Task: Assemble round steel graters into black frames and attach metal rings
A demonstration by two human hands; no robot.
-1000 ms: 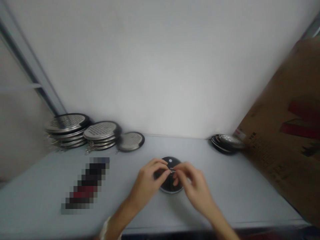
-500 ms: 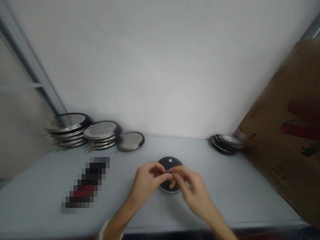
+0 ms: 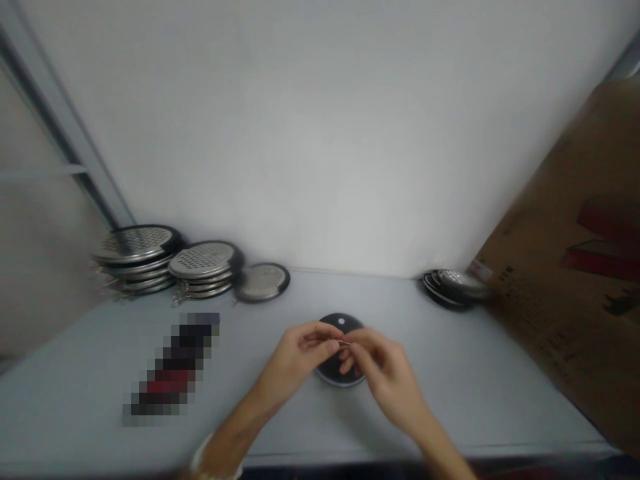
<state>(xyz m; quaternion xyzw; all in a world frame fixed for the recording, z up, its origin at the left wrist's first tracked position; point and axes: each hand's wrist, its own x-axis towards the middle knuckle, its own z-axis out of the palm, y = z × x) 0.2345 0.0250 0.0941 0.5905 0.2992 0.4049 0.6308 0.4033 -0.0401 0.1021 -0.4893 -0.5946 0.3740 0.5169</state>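
On my feed, a brown cardboard box (image 3: pixel 565 267) is leaning in at the right end of a pale grey table (image 3: pixel 280 427), and stacks of perforated round steel discs (image 3: pixel 205 263) are sitting toward the back left. A dark round disc (image 3: pixel 340 380) is lying flat at the table's centre, under both hands. The left hand (image 3: pixel 290 363) and right hand (image 3: pixel 387 380) are narrowly closed, pinching a small metal clip (image 3: pixel 344 343) above that disc.
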